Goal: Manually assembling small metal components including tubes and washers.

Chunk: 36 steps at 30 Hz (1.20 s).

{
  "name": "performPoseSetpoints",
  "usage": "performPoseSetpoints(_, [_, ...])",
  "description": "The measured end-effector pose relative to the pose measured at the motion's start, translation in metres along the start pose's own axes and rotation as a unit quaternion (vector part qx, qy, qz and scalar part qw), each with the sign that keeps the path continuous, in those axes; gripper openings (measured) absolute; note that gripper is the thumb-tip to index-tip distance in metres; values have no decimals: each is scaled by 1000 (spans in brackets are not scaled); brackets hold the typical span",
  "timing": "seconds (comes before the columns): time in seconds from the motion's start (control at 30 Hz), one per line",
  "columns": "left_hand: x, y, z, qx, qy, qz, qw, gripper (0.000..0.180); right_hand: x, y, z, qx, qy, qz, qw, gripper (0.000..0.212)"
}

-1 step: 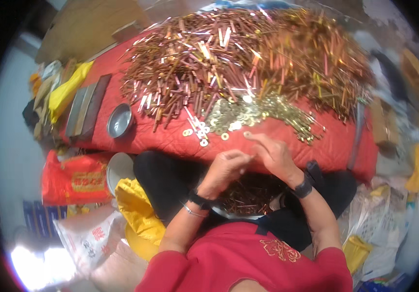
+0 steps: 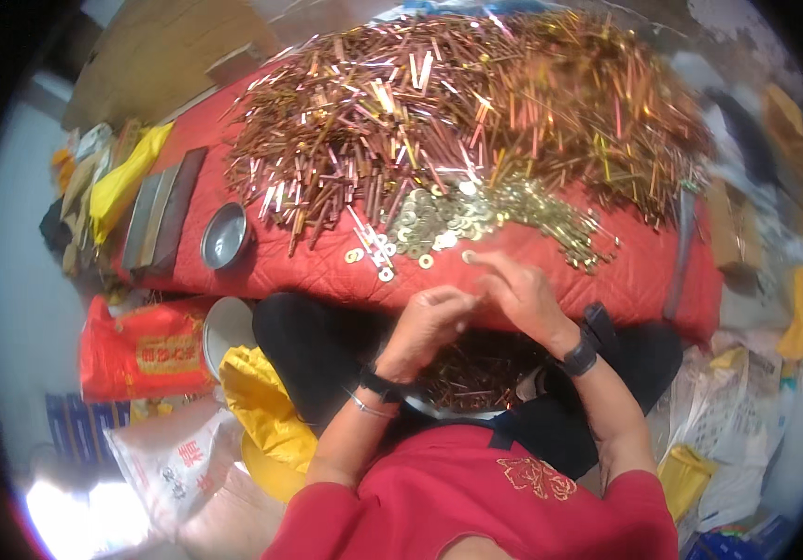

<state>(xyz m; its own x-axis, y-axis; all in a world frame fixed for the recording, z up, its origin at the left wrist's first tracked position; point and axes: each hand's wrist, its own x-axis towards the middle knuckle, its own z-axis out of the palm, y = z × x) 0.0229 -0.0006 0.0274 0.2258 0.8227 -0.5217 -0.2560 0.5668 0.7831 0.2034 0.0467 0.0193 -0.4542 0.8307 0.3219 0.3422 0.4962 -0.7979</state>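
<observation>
My left hand [image 2: 434, 322] is closed, its fingertips pinched together. Beside it, my right hand [image 2: 523, 297] meets it at the fingertips, thumb and fingers drawn in and the index finger stretched out. Whatever lies between the fingers is too small and blurred to name. Near the right index fingertip shows a brass-coloured ring [image 2: 468, 257]; whether they touch I cannot tell. Just beyond my hands, flat round washers [image 2: 420, 224] and small gold-coloured pieces [image 2: 565, 224] lie on a red quilted cloth [image 2: 308, 278]. Below my hands, a bowl [image 2: 462, 413] in my lap holds thin copper-coloured pieces.
A large heap of copper-coloured strips [image 2: 373, 121] covers the far part of the cloth. To the left are a metal bowl [image 2: 225, 236], dark flat bars [image 2: 166, 210] and a red bag [image 2: 145, 350]. A long grey bar [image 2: 683, 252] lies at right, near a cardboard box [image 2: 733, 229].
The surroundings have shifted slightly left in the picture. Both hands keep nearly the same pose, fingertips together.
</observation>
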Motion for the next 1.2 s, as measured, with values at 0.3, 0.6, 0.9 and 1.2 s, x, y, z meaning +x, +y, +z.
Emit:
performPoseSetpoints(0.3, [9,4,1,-26,-15,1,1000,10,0,-5,-12,14,-11,87,996,35])
performPoseSetpoints(0.6, [14,3,-6,-58,-14,6,998,9,1,-3,-7,20,62,-18,998,33])
performPoseSetpoints(0.9, [7,-4,-5,47,-3,23,999,11,-2,13,0,121,-41,-17,992,22])
performPoseSetpoints(1.2, [5,29,-9,526,-62,303,792,21,-11,27,-15,73,-113,46,990,40])
